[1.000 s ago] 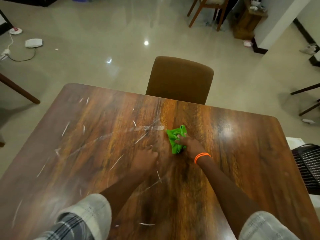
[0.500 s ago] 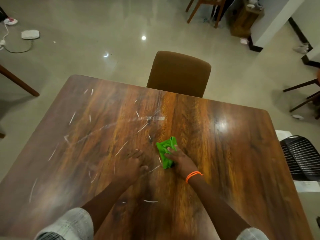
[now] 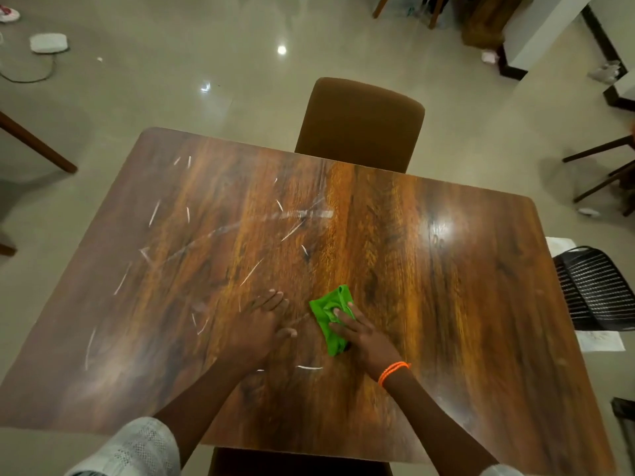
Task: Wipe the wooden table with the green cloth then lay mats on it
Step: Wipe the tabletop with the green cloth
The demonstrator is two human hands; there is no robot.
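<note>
The wooden table point(image 3: 446, 286) fills the middle of the head view; white streaks and smears mark its left half. A crumpled green cloth point(image 3: 331, 316) lies on the table near the middle front. My right hand point(image 3: 364, 334), with an orange band on the wrist, presses down on the cloth and covers its right part. My left hand point(image 3: 259, 324) rests flat on the bare wood just left of the cloth, fingers spread, holding nothing. No mats are in sight.
A brown upholstered chair point(image 3: 359, 123) is tucked in at the table's far edge. A black slatted chair point(image 3: 598, 290) stands at the right side, white papers point(image 3: 599, 340) under it. More chair legs point(image 3: 601, 166) stand far right; a white device with cable point(image 3: 48, 42) lies on the floor far left.
My right hand has drawn the green cloth toward me across the table. The left hand has slid back along with it, staying flat on the wood.
</note>
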